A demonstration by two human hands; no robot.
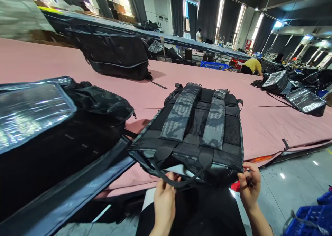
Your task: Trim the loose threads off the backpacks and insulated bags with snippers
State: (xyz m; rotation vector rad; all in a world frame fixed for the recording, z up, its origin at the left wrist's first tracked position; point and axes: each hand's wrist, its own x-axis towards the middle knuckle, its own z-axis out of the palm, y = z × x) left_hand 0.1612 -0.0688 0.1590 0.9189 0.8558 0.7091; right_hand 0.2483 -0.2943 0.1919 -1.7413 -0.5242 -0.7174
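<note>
A black and grey camouflage backpack (197, 132) lies strap side up on the pink table (272, 125), its near end hanging over the front edge. My left hand (164, 201) pinches that near edge by a thin black strap and a white patch. My right hand (249, 187) is closed on the backpack's near right corner.
A large black bag with a silver lining (46, 132) lies at the left. Another black bag (116, 56) sits farther back. Open silver-lined bags (293, 90) lie at the right. Blue crates (311, 218) stand on the floor at right. People work in the background.
</note>
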